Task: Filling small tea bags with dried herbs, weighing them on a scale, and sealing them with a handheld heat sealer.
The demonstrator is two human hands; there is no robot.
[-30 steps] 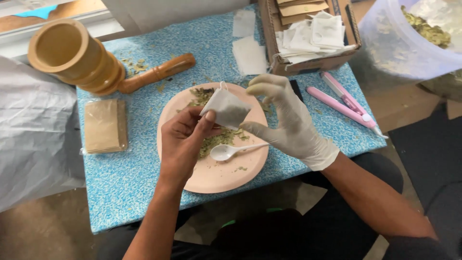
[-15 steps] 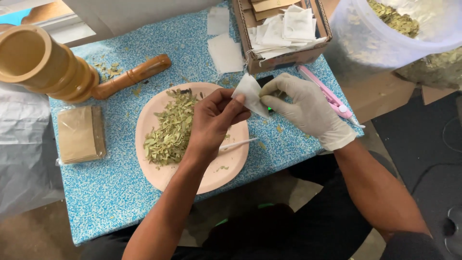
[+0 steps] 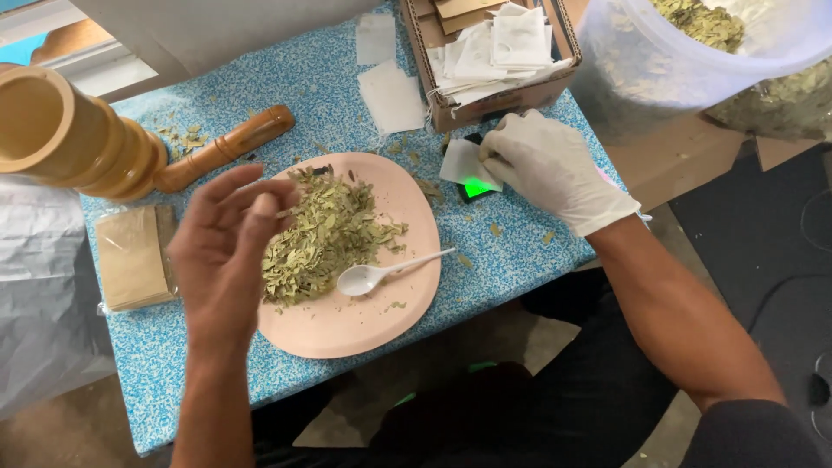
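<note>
A small white filter bag (image 3: 464,163) is pressed by the gloved right hand (image 3: 550,169) onto a little black scale with a green lit display (image 3: 475,186), just beside the pink plate (image 3: 347,321). The bare left hand (image 3: 227,251) is held loosely open and empty above the dried leaves (image 3: 325,234). A white spoon (image 3: 381,273) is seen lying on the plate.

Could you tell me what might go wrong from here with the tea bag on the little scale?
The white tea bag covers only part of the small black scale, so it could slip off or weigh falsely under the gloved right hand. The bare left hand hovers over the dried leaves and may scatter more.
</note>
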